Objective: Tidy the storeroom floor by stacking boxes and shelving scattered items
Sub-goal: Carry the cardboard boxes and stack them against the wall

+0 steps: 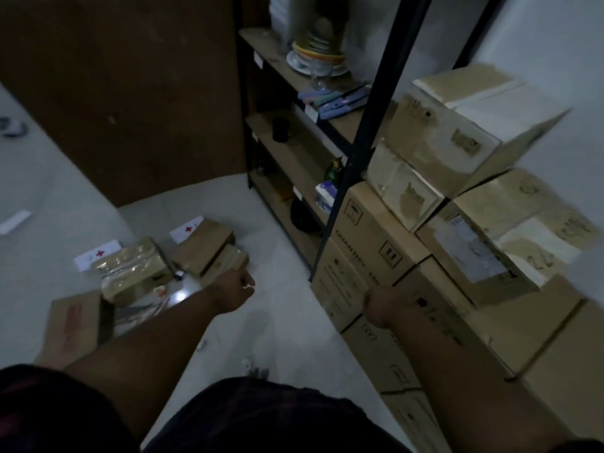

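left hand over the floor, fingers clenched; right hand against a box printed "quantity", fingers hidden, cannot tell. red-cross cards nearby.

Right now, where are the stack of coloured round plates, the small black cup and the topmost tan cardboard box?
stack of coloured round plates (320, 55): head view, rim of the pile.
small black cup (280, 129): head view, its side wall.
topmost tan cardboard box (438, 132): head view, its left side face.

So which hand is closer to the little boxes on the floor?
Left. The left hand is right beside the small floor boxes; the right hand is away across the floor, at the stacked cartons.
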`<state>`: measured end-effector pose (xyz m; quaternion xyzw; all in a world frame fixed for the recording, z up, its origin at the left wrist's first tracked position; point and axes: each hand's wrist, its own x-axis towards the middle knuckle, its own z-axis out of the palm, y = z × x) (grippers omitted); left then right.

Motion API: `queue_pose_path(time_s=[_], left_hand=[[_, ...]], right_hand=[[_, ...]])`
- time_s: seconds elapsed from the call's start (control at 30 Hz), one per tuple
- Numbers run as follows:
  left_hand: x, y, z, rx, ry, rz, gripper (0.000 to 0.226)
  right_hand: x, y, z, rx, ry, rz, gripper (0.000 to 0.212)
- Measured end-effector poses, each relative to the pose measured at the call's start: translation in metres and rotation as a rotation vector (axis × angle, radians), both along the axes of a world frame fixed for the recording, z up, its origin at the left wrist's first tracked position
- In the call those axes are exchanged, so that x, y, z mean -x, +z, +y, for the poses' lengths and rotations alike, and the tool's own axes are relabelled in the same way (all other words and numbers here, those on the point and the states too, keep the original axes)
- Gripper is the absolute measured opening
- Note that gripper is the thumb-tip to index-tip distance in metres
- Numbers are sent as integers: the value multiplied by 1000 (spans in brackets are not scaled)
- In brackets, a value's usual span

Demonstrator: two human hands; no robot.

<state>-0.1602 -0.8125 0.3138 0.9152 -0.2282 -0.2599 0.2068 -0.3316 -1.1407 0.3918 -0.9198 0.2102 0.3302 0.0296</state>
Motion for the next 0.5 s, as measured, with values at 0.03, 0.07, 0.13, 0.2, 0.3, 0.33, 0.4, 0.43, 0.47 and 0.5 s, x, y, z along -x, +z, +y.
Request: queue_pose_path(time_s=[0.03,0.07,0.13,0.2,0.3,0.33,0.4,0.43,0.47,0.5], left_hand=[[14,1,9,-26,39,2,15],[29,1,19,-36,76,-8,20],[64,1,40,-48,149,-32,29],[102,1,61,-51,205,-38,32],[158,-2,97,-53,290,3,31],[175,-3,111,-56,315,15,30],[206,-3,140,-79,375,33,30],[219,-3,155,-96,412,43,30],[229,-3,169,-108,449,48,30],[238,-4,183,-113,490,49,29]], right_hand=[[10,-2,5,64,-1,-17,31],[19,-5,9,133,8,-33,31],[37,-9,15,250,13,-85,30],[52,-17,20,293,17,-122,29],[73,-30,32,225,-7,-125,33],[77,-35,38,206,-12,-114,38],[86,-39,53,177,-2,-132,45],[88,-39,62,128,-4,-143,44],[88,-38,72,63,-7,-151,39],[88,-36,84,7,-4,-162,31]])
